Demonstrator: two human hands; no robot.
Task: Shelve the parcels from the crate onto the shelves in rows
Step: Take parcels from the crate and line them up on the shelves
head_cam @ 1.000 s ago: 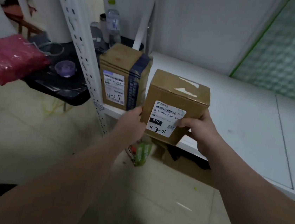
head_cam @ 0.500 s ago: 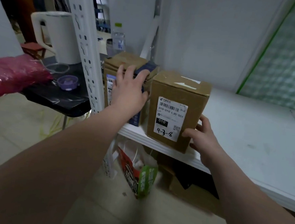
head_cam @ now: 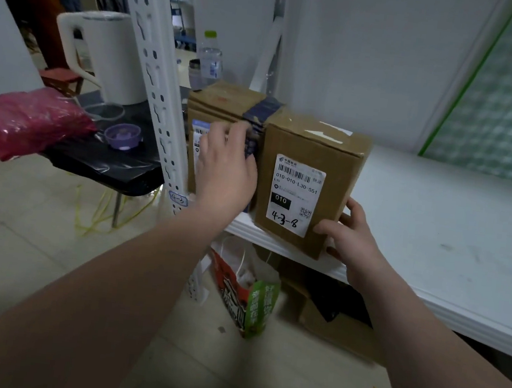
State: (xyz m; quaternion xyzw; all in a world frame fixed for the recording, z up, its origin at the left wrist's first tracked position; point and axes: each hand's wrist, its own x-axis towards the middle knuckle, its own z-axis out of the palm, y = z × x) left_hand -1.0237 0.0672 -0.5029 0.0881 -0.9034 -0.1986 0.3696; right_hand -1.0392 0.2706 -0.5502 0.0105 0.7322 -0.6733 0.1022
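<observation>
white shelf (head_cam: 435, 230) — left grip (head_cam: 225, 171) now lower, flat on taped parcel (head_cam: 224, 101); right grip (head_cam: 352, 236) around labelled parcel (head_cam: 332, 158)

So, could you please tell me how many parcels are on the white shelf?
2: the taped parcel at the left end of the shelf, touched by the left hand; the 4-3-8 parcel right of it, gripped by the right hand.

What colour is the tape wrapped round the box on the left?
Dark blue. The tape on the left box shows best in the head view.
</observation>
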